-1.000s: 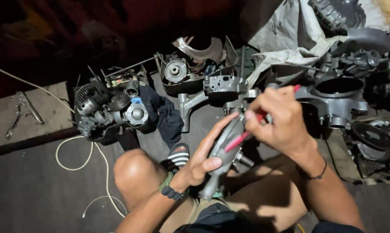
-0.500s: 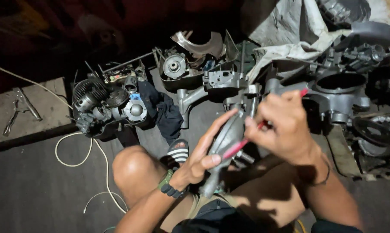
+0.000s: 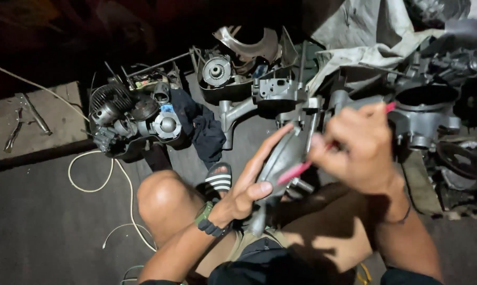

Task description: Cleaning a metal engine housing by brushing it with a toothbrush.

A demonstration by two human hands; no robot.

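We are cradling a grey metal engine cover (image 3: 280, 161) in our left hand (image 3: 247, 187), fingers wrapped around it above our knee, our right hand (image 3: 357, 148) is gripping a red-handled tool (image 3: 302, 170) against it, engine parts (image 3: 138, 119) lying on the floor (image 3: 43, 221).

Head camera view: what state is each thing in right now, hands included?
Left hand: gripping the grey metal part from below.
Grey metal part: held up off the floor, tilted.
Right hand: closed round the red tool.
Red tool: tip against the grey metal part.
Engine: lying on the floor, partly stripped.
White cable: loose, looped on the floor.
Dark cloth: crumpled beside the engine.
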